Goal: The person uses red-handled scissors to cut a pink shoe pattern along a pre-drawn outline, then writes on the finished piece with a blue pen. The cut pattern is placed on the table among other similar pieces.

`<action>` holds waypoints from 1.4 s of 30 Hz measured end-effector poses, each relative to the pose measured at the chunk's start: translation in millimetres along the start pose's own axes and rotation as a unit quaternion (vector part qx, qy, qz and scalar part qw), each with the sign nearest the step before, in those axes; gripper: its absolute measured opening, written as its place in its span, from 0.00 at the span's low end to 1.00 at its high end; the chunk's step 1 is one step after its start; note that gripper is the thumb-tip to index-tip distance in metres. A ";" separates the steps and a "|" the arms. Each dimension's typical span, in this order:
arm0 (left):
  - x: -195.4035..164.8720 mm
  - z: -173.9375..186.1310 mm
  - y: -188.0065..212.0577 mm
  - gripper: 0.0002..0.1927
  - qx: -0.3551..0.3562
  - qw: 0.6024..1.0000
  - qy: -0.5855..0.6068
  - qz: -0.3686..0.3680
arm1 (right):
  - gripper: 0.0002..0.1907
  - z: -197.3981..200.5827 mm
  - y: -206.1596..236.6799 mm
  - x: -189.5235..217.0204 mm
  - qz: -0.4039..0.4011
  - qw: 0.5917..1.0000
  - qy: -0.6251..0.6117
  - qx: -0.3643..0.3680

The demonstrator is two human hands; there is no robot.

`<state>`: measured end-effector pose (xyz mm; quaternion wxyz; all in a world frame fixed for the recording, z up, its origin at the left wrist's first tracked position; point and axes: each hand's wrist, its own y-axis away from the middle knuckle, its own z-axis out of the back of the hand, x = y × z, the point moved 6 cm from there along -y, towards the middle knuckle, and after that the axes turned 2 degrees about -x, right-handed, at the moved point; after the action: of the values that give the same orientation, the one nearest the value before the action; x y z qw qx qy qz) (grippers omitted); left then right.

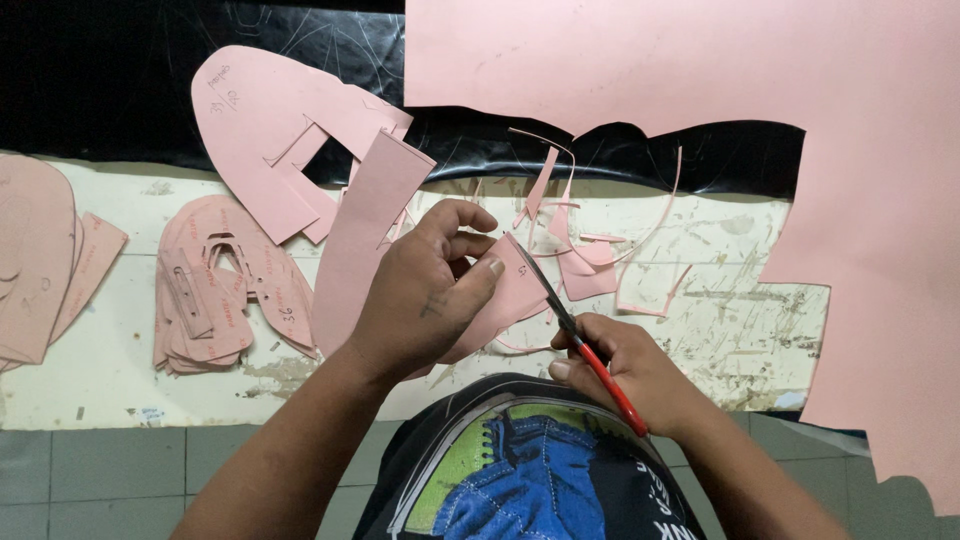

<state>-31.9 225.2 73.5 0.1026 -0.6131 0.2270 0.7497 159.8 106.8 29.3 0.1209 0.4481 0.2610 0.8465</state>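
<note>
My left hand (425,290) pinches the pink piece (515,295); my right hand (625,365), just right of it, grips the scissors (575,330), blades slanting up-left across its edge.

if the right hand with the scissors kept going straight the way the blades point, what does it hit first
The right hand aims the red-handled scissors up and left, so first the small pink piece held by the left hand, already at the blades.
</note>
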 end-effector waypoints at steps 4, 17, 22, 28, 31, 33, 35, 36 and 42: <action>-0.4 -0.3 0.1 0.18 0.002 1.000 0.005 -0.006 | 0.15 -0.3 1.3 -1.8 -0.004 0.999 -0.039 -0.010; -3.9 1.2 -1.3 0.16 0.002 0.999 -0.028 -0.017 | 0.15 -1.1 1.8 -10.7 -0.025 0.998 -0.033 -0.049; -6.5 2.9 -1.2 0.14 0.003 0.997 -0.068 -0.032 | 0.15 -3.6 1.8 -10.2 -0.039 0.998 -0.014 -0.057; -4.3 -2.6 1.3 0.13 0.034 0.996 -0.080 -0.012 | 0.14 -6.3 0.3 -7.3 -0.063 0.996 -0.017 -0.055; -4.5 -8.3 5.2 0.13 0.046 0.996 -0.072 -0.027 | 0.14 -6.8 -0.8 -4.5 -0.045 0.998 -0.025 -0.047; -2.9 -9.2 5.0 0.13 0.044 0.996 -0.072 -0.025 | 0.14 -8.4 -2.2 -4.3 -0.041 0.997 -0.043 -0.041; -1.5 -9.2 4.6 0.13 0.045 0.996 -0.071 -0.021 | 0.14 -8.6 -1.7 -5.2 -0.040 0.997 -0.039 -0.044; -1.0 -9.5 4.2 0.13 0.046 0.996 -0.071 -0.018 | 0.14 -8.3 -1.4 -5.7 -0.039 0.998 -0.036 -0.045; 0.2 -9.9 5.3 0.13 0.051 0.997 -0.051 -0.016 | 0.15 -6.9 -0.9 -7.4 -0.042 0.998 -0.008 -0.050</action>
<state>-25.6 215.9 73.0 0.1573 -0.5719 0.2493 0.7656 158.3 102.0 20.5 0.1805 0.4369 0.2362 0.8490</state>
